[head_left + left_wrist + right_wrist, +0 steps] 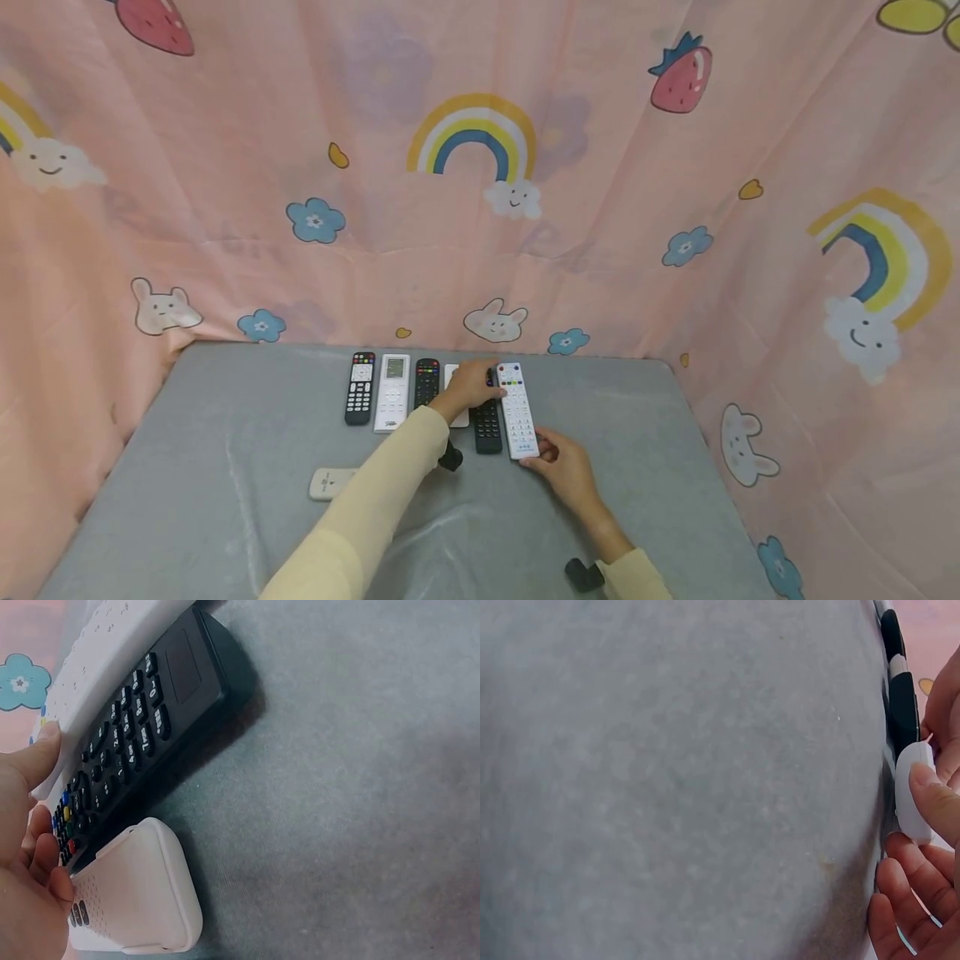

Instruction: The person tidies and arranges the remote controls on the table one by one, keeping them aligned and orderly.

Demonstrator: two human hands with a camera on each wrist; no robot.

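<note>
A long white remote control (517,412) with a few coloured buttons lies at the right end of a row of remotes. My right hand (566,468) pinches its near end, the thumb (930,787) on one side and the fingers curled below. At its far end, my left hand (471,383) holds the upper left edge, thumb (46,742) against it. Just left lies a black remote (487,429), under the left hand's other fingers. A smaller white remote (135,896) beside it is partly covered by the left wrist in the head view.
Farther left in the row are a black remote (427,379), a white one with a small screen (392,400) and a black one with white keys (359,392). A cream remote (330,483) lies nearer on the grey table (247,417), partly behind the left sleeve. A patterned pink curtain (600,275) surrounds it.
</note>
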